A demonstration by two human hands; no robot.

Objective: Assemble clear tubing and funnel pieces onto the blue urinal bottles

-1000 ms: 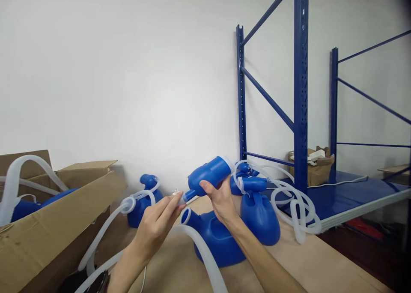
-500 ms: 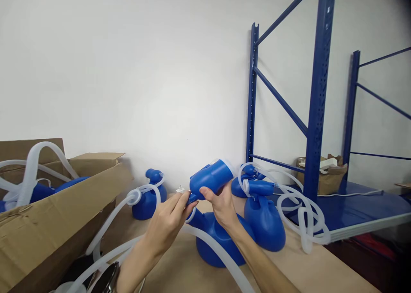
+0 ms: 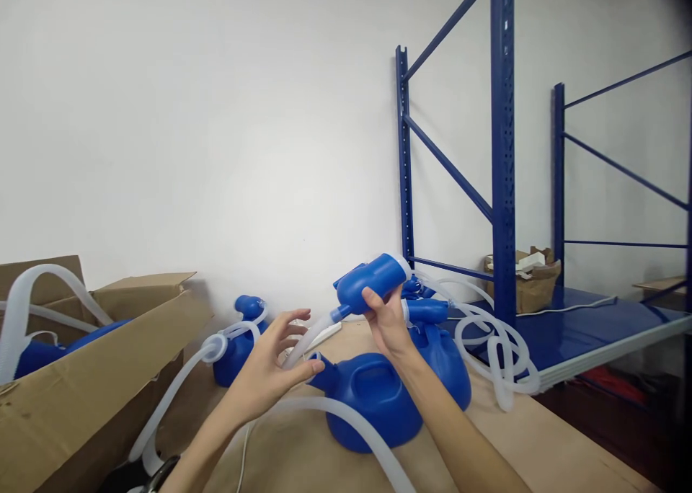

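Note:
My right hand (image 3: 388, 323) holds a blue cup-shaped piece (image 3: 370, 284) with a pale rim, tilted with its narrow spout down to the left. A translucent hose (image 3: 311, 338) meets that spout. Around the hose, near but below the spout, my left hand (image 3: 275, 370) has its fingers spread and apart. Below the held piece a blue jug (image 3: 373, 399) with a handle stands on the table, its open neck close to my left thumb. Another translucent hose (image 3: 357, 417) curves in front of the jug.
An open cardboard box (image 3: 108, 363) with hoses and blue parts stands at the left. A second blue jug (image 3: 232, 356) is beside it. Behind on the right are another jug (image 3: 451, 367), coiled hose (image 3: 524, 356) and a blue metal rack (image 3: 502, 190).
My left hand has let go of the spout and opened, moving slightly left and down. A hose now shows at the spout. The view has shifted right.

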